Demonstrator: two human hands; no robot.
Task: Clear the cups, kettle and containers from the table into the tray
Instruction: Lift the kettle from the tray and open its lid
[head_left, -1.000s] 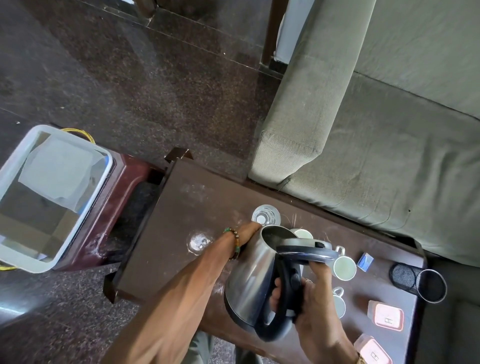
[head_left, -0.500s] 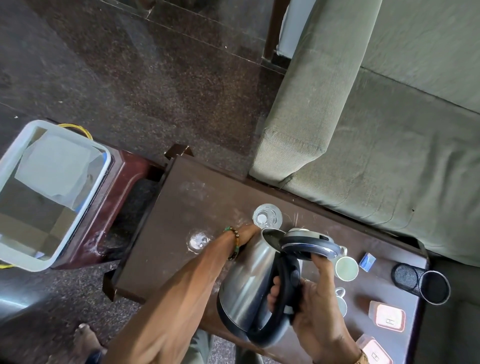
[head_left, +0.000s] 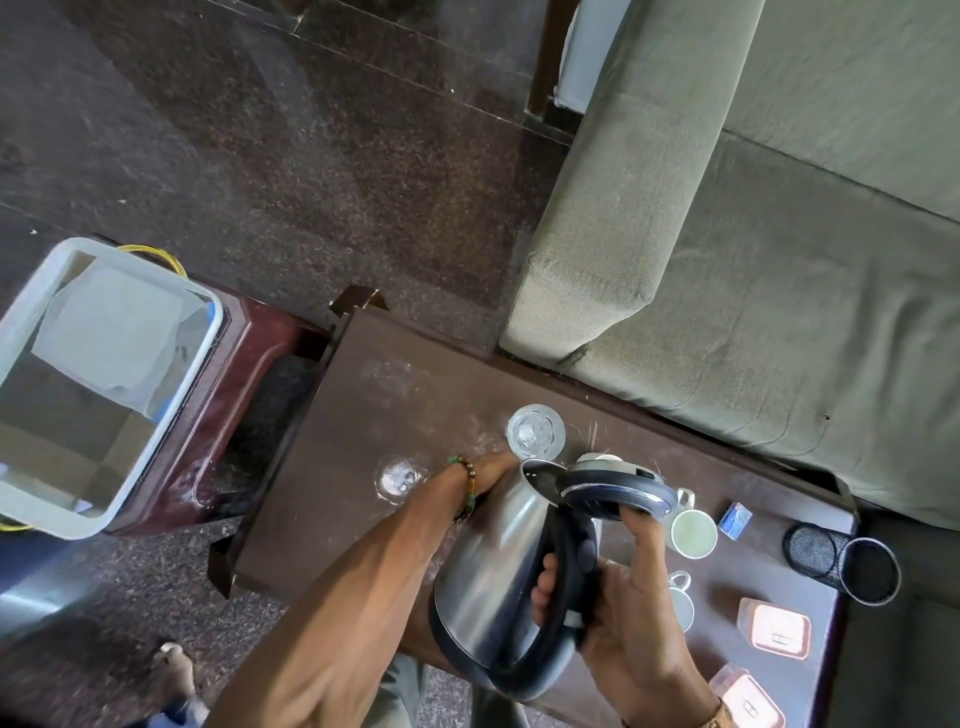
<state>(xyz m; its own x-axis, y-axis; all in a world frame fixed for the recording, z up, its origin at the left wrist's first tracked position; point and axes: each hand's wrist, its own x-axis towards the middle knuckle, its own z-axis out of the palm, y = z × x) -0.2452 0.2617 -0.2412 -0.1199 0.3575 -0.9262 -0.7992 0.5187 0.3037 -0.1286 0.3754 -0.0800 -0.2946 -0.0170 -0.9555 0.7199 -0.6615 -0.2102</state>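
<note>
A steel kettle (head_left: 493, 561) with a black handle is held tilted above the near edge of the brown table (head_left: 363, 415). My right hand (head_left: 628, 623) grips the handle, thumb up against the lid. My left hand (head_left: 493, 467) rests on the kettle's far side by the spout, its fingers hidden. On the table stand two clear glasses (head_left: 535, 431) (head_left: 400, 475), two white cups (head_left: 693, 532) (head_left: 681, 605) and two pink-lidded containers (head_left: 776, 629) (head_left: 750, 706). The pale plastic tray (head_left: 208, 332) sits at the left.
The tray rests on a dark red stool (head_left: 244, 374) just left of the table. A black mesh holder (head_left: 841, 564) lies on its side at the table's right end, near a small blue box (head_left: 735, 519). A green sofa (head_left: 753, 312) borders the table's far side.
The kettle has shifted slightly left and toward me, still held by both hands. A bare foot has come into view at the bottom left.
</note>
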